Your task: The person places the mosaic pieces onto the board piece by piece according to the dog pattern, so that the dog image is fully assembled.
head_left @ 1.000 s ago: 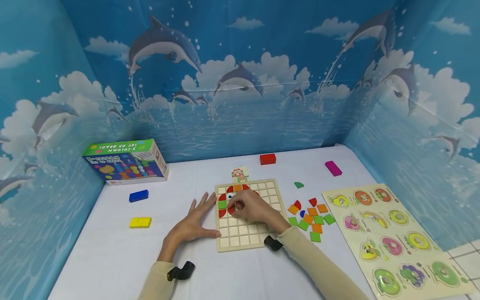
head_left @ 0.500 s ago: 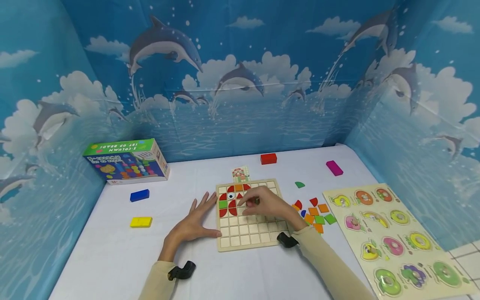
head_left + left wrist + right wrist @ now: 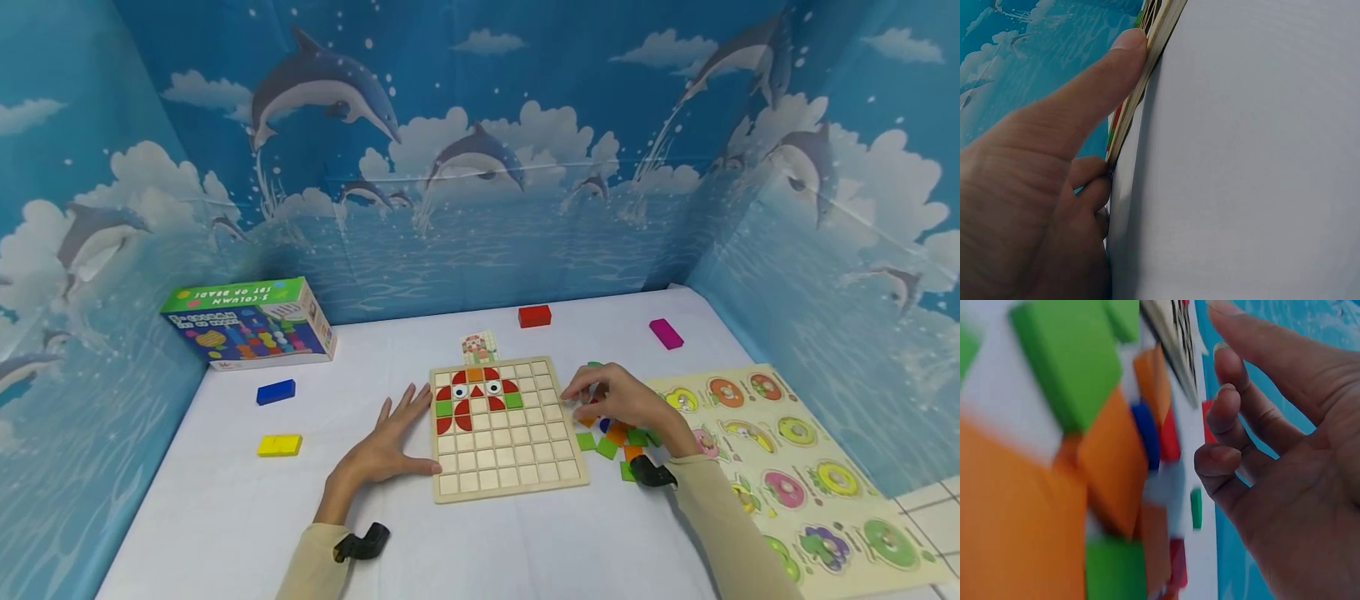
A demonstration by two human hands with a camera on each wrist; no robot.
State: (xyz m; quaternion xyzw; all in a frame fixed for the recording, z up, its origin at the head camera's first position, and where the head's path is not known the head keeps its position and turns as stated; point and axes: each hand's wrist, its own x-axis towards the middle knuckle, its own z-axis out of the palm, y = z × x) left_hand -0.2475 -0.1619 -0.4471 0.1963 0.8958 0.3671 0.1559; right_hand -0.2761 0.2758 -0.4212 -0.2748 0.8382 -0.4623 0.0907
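Note:
A wooden grid board [image 3: 517, 482] lies mid-table. In its upper left cells are red quarter-circle tiles [image 3: 462, 422], white eye tiles [image 3: 492, 387], green squares [image 3: 444, 407] and an orange square [image 3: 475, 375]. My left hand [image 3: 386, 446] spreads its fingers along the board's left side, the thumb touching the edge in the left wrist view. Just right of the board, my right hand [image 3: 630, 404] hovers at the loose tiles, fingers loosely bent and nothing between them. Beneath it, the right wrist view shows orange tiles [image 3: 1113, 462], green tiles [image 3: 1072, 356] and a blue tile [image 3: 1145, 434].
Behind the board lies a small pattern card [image 3: 480, 347]. Red [image 3: 535, 316], magenta [image 3: 666, 334], blue [image 3: 276, 392] and yellow [image 3: 281, 445] blocks lie around. A bead-set box [image 3: 251, 325] stands back left; a fruit puzzle board [image 3: 817, 533] lies right.
My right hand has moved off the board to the right, over the loose tiles, uncovering the second eye tile and nearby tiles on the board. The left hand has stayed in place.

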